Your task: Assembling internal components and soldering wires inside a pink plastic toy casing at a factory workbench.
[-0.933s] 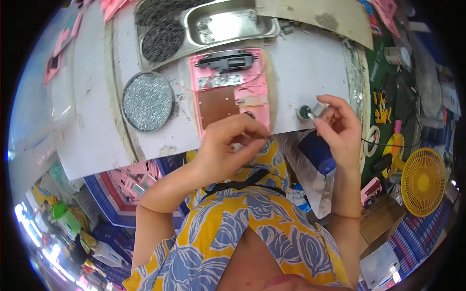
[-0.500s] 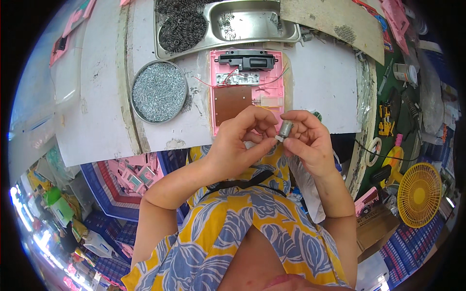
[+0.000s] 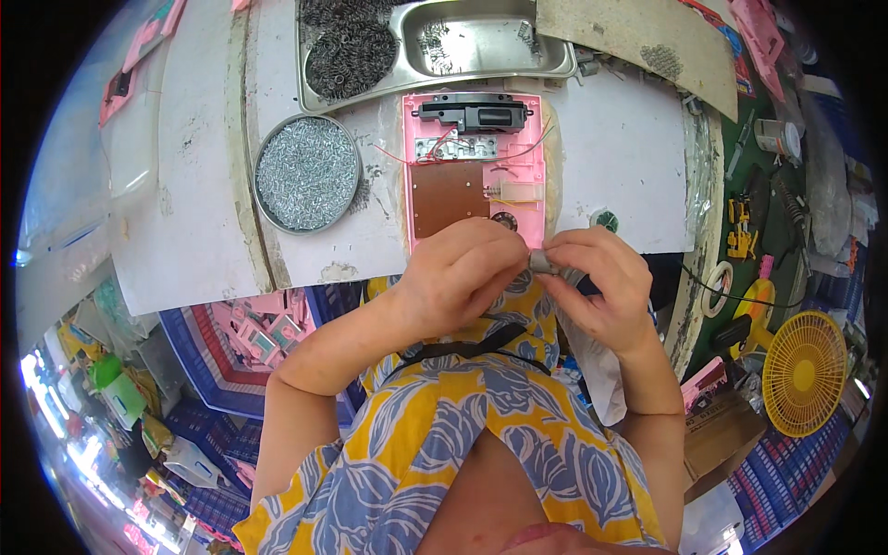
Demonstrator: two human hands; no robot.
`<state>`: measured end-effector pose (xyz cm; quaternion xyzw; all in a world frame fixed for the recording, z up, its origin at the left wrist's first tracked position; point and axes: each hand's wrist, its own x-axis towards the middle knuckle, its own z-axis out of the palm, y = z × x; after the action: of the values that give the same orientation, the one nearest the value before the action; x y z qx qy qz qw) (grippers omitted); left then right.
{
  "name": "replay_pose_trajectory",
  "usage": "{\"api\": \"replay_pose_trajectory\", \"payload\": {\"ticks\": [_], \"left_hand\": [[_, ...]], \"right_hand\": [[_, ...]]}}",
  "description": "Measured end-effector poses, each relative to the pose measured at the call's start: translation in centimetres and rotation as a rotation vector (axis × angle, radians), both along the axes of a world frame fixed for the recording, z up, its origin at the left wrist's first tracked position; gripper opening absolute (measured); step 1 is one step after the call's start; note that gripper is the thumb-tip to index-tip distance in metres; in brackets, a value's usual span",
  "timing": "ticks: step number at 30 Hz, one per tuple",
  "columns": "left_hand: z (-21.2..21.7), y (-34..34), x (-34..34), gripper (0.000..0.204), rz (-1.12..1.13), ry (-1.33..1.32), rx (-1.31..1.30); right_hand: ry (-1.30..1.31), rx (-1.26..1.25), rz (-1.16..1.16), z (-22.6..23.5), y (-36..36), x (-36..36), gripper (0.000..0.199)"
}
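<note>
Two hands meet at the near edge of the white table, just below the open pink casing. Left hand and right hand both pinch a small grey cylindrical part between them, fingertips closed on it; its long axis runs roughly left-right, right hand holding more of it. Pink casing lies just beyond the knuckles, brown circuit board uppermost. Round tin of small metal bits sits well left; steel tray farther back. Nothing stands between part and casing.
</note>
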<state>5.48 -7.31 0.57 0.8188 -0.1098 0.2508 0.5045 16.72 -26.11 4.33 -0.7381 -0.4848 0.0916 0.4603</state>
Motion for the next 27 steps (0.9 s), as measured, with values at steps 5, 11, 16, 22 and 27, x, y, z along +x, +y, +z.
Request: {"api": "replay_pose_trajectory", "payload": {"ticks": [5, 11, 16, 22, 27], "left_hand": [[0.4, 0.1, 0.0, 0.042, 0.039, 0.036, -0.013], [0.8, 0.1, 0.2, 0.043, 0.062, 0.03, -0.014], [1.1, 0.1, 0.6, 0.04, 0.047, 0.039, 0.001], [1.0, -0.1, 0.8, 0.03, 0.037, 0.068, -0.034], [1.2, -0.2, 0.7, 0.025, 0.037, 0.117, -0.078]], "right_hand": [[-0.044, 0.067, -0.011, -0.5, 0.0, -0.1, 0.036], [-0.042, 0.088, -0.017, -0.6, -0.1, 0.0, 0.038], [-0.024, 0.079, -0.025, -0.8, -0.4, 0.3, 0.039], [-0.035, 0.12, -0.036, -1.1, -0.2, 0.3, 0.04], [-0.054, 0.133, -0.04, -1.1, -0.3, 0.2, 0.042]]}}
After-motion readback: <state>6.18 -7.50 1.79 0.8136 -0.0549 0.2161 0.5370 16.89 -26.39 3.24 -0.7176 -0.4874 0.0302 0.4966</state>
